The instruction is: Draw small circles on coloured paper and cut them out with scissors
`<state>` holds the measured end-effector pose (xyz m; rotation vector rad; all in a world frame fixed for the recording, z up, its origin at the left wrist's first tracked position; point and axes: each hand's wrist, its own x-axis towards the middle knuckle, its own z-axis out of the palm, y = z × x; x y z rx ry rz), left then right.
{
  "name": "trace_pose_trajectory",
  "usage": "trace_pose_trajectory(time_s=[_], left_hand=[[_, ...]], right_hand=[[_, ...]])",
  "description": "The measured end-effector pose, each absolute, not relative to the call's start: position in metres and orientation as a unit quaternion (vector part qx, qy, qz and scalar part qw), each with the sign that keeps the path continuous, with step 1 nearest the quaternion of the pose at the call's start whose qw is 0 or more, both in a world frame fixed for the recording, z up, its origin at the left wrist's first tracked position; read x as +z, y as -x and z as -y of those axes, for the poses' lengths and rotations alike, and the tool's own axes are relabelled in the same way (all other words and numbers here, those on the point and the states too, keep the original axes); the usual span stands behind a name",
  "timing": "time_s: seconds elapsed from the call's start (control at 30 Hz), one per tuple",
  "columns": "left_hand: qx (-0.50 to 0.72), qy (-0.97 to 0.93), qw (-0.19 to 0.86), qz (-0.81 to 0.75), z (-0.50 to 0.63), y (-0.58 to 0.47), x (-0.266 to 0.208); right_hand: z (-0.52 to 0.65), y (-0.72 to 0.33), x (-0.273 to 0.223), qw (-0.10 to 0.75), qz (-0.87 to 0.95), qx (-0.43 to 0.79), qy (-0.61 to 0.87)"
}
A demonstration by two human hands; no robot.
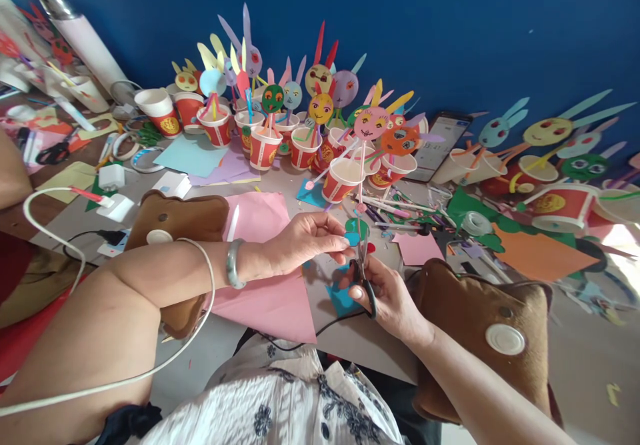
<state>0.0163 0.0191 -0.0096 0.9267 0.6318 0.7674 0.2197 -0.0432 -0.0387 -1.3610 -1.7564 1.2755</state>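
Observation:
Between the fingertips of my left hand (pixel 315 238) is a small piece of blue paper (pixel 353 239). My right hand (pixel 395 295) is closed around black-handled scissors (pixel 369 291), their blades pointing up and away from me, right beside the blue piece. Below the hands, a larger sheet of blue paper (pixel 344 299) lies on the table. Green and red paper bits sit just behind the blades. A large pink sheet (pixel 265 305) lies under my left forearm.
Red paper cups (pixel 265 148) with paper rabbit faces line the blue wall. A phone (pixel 440 145) leans there. Brown cushions (pixel 485 331) lie on both sides. A white cable (pixel 210 278) crosses my left arm. Markers and scraps clutter the right, near orange paper (pixel 543 251).

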Motion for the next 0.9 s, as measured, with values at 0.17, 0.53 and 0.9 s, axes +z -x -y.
trace_pose_trajectory(time_s=[0.17,0.53,0.9], left_hand=[[0.344,-0.421,0.787,-0.292,-0.0193,-0.0164,-0.0111],[0.325,-0.424,0.794,-0.289,-0.0182,-0.0166,-0.0108],[0.318,-0.435,0.793,-0.285,-0.0174,-0.0174,-0.0136]], right_hand=[[0.043,-0.2184,-0.0408,0.279,0.658,0.483,0.506],[0.043,-0.2176,-0.044,0.278,0.662,0.477,0.506],[0.0422,-0.2189,-0.0461,0.279,0.665,0.46,0.519]])
